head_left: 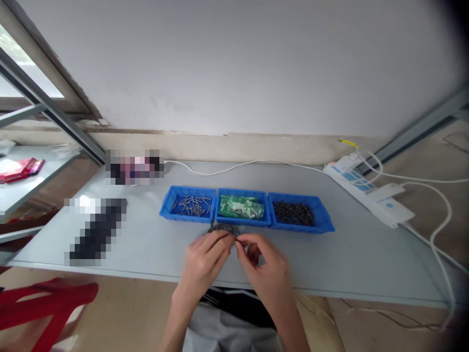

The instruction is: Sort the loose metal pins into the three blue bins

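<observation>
My left hand (208,254) and my right hand (262,259) meet fingertip to fingertip over the front part of the table. Both are closed in a pinch around something small that I cannot make out. Just beyond the fingers lies a pile of thin dark pieces (226,227), partly covered by my left hand. Behind it stand three blue trays in a row. The left tray (166,208) holds loose silvery pins (194,205). Green and white small pieces (242,207) fill the middle tray (220,220). Dark thin rods (293,213) lie in the right tray (324,222).
A white power strip (366,193) with plugs and cables lies at the table's right. A white cable (220,172) runs along the back. Two blurred-out items lie on the left. A red stool (54,303) stands below left, and metal posts rise at both sides.
</observation>
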`<state>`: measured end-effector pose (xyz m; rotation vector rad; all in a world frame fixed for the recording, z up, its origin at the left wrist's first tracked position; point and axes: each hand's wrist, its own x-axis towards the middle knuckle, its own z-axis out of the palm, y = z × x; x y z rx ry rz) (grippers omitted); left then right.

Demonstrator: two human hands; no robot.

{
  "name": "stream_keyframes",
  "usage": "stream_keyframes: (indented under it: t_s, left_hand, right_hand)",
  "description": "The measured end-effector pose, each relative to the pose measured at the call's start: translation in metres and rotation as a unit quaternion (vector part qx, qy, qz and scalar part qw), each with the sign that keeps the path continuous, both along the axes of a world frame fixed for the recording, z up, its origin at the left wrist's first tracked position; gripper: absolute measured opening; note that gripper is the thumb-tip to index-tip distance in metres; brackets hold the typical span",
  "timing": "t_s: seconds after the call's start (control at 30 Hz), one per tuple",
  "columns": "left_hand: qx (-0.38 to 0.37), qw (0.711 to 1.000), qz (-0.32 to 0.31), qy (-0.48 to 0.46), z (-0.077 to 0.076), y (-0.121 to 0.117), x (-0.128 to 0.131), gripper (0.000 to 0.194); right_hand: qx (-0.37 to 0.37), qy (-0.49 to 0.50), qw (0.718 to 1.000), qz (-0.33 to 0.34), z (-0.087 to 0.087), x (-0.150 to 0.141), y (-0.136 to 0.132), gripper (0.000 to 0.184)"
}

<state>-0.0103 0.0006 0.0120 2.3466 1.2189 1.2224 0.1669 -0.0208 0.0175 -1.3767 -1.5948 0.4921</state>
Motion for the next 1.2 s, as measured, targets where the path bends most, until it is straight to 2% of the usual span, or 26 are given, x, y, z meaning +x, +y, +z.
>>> stream_keyframes:
  t_s: [0.13,0.33,0.47,0.63,0.8,1.0,1.2]
  left_hand:
    - [-0.04,0.998,0.008,-0.057,-0.004,0.002,0.011,0.019]
    - [-0.109,0.988,-0.006,-0.109,-0.003,0.004,0.008,0.011]
    - [-0.139,0.982,-0.015,-0.124,-0.003,0.004,0.008,0.009]
    - [-0.157,0.973,0.036,-0.166,-0.009,0.002,0.008,0.008]
    - [-0.165,0.967,0.027,-0.193,-0.009,0.002,0.007,0.007]
    - [-0.163,0.97,0.021,-0.18,-0.009,0.003,0.006,0.006]
    - [-0.147,0.973,0.005,-0.179,-0.006,0.003,0.006,0.01]
  right_hand:
    - [0.035,0.017,0.999,0.005,0.008,0.002,0.009,0.01]
    - [0.062,0.093,0.993,0.038,-0.007,-0.001,0.012,0.007]
    - [0.042,0.105,0.992,0.048,-0.011,0.0,0.007,0.011]
    - [-0.004,0.109,0.992,0.061,-0.011,0.003,0.003,0.017]
    - [-0.024,0.109,0.991,0.074,-0.011,0.002,0.004,0.017]
    - [0.018,0.094,0.993,0.064,-0.012,0.0,0.005,0.015]
    - [0.078,0.09,0.99,0.08,-0.008,0.001,0.007,0.022]
